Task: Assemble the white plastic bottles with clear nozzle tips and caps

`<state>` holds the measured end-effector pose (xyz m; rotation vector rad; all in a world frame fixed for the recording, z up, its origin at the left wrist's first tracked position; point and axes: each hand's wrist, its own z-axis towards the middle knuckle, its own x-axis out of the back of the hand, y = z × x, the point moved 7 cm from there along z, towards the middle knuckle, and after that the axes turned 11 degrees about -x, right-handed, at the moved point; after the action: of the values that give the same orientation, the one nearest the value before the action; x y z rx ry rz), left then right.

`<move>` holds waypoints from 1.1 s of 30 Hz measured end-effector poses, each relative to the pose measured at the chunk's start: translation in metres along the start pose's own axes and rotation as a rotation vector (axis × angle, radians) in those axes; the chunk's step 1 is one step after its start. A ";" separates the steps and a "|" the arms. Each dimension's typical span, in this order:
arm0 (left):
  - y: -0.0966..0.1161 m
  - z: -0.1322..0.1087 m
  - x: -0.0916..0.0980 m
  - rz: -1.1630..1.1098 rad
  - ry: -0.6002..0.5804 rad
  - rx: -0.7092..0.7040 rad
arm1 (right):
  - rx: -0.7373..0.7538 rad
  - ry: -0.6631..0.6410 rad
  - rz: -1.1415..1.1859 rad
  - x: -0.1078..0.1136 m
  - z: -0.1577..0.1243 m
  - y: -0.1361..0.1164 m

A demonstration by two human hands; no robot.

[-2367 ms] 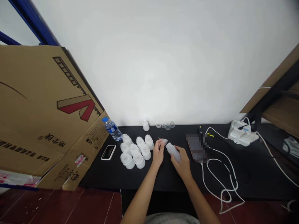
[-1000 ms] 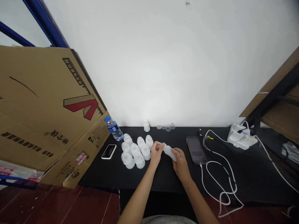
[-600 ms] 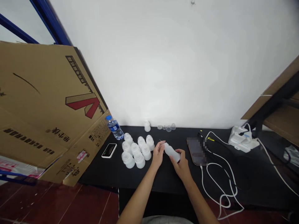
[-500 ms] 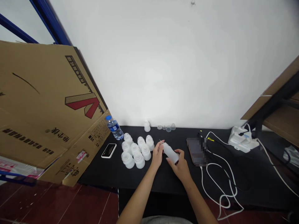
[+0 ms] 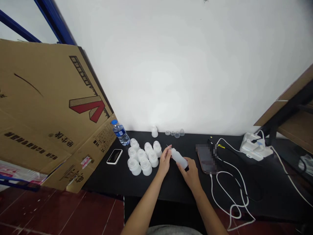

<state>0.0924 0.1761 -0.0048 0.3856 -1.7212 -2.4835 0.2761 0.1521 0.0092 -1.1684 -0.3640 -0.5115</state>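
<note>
My right hand (image 5: pixel 191 172) is closed round a translucent white squeeze bottle (image 5: pixel 179 158), which lies tilted with its neck up and to the left. Something dark shows at the lower end of this bottle beside my fingers. At the neck end, my left hand (image 5: pixel 166 159) has its fingers pinched together. A thin pointed tip sticks up from those fingers, but what they hold is mostly hidden. Several squat white bottles (image 5: pixel 141 156) with clear tops stand in a cluster left of my left hand.
One small white bottle (image 5: pixel 154 132) and several clear caps (image 5: pixel 177 134) are along the wall. A water bottle (image 5: pixel 120 133) and a white phone (image 5: pixel 114 156) are left, near a cardboard box (image 5: pixel 49 107). Rightward are a dark phone (image 5: pixel 205 158), white cables (image 5: pixel 241 182) and a power strip (image 5: pixel 254 147).
The whole view has shifted slightly. My right hand and the squeeze bottle have moved a little; both hands keep nearly the same pose.
</note>
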 end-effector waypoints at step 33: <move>-0.004 0.002 -0.006 -0.161 0.027 0.039 | -0.001 0.084 -0.085 0.003 -0.003 -0.003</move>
<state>0.0976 0.1811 -0.0071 0.5810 -1.7978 -2.5415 0.2768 0.1481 0.0115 -1.1324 -0.3421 -0.6331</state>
